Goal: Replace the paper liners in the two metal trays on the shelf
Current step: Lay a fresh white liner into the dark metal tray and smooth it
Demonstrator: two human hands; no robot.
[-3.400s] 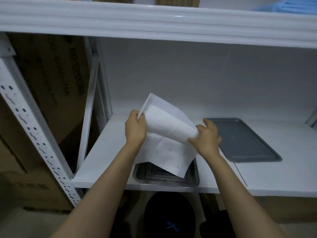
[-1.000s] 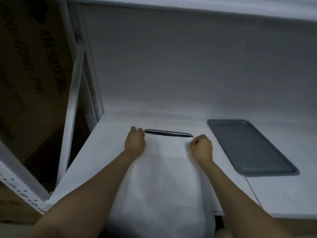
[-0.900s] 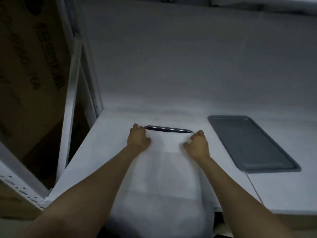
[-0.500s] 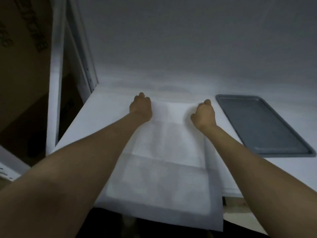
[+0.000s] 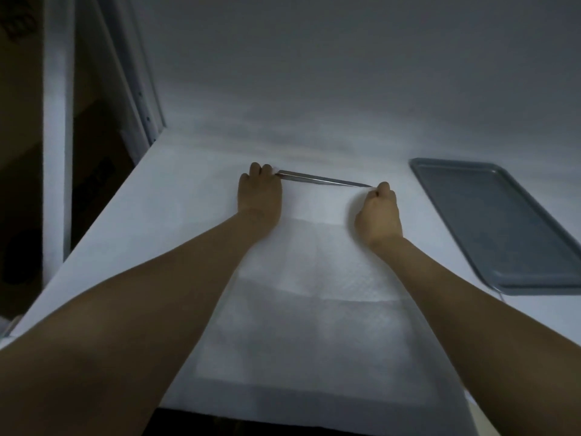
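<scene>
— Two hands on that sheet, or one?

— Both. Nearest me, at 6 o'clock, my bare forearms run up either side of the paper liner (image 5: 314, 325). It lies flat on the white shelf (image 5: 163, 221), with its near edge reaching past the shelf's front lip. Fold creases cross it, and a faint rectangular outline shows through the paper.

— Where do the hands sit?

— At the liner's far corners. My left hand (image 5: 259, 193) is at 11 o'clock, knuckles up, fingers curled down over the far-left corner. My right hand (image 5: 379, 215) is at 1 o'clock, closed almost to a fist, with the thumb and forefinger pinching the far-right corner.

— And the tray you're lining?

— The metal tray (image 5: 323, 181) is under the liner, toward 12 o'clock. Only its far rim shows, a thin shiny strip reaching from one hand to the other. The paper covers the rest.

— The other one?

— The grey tray (image 5: 503, 228) lies at 2 o'clock on the same shelf, apart from my right hand. Its dull bottom is showing and its long side runs away from me.

— Anything further back?

— At 10 o'clock a white upright post (image 5: 58, 121) stands at the shelf's left end. At 12 o'clock the pale back wall (image 5: 345, 73) rises behind everything.
</scene>
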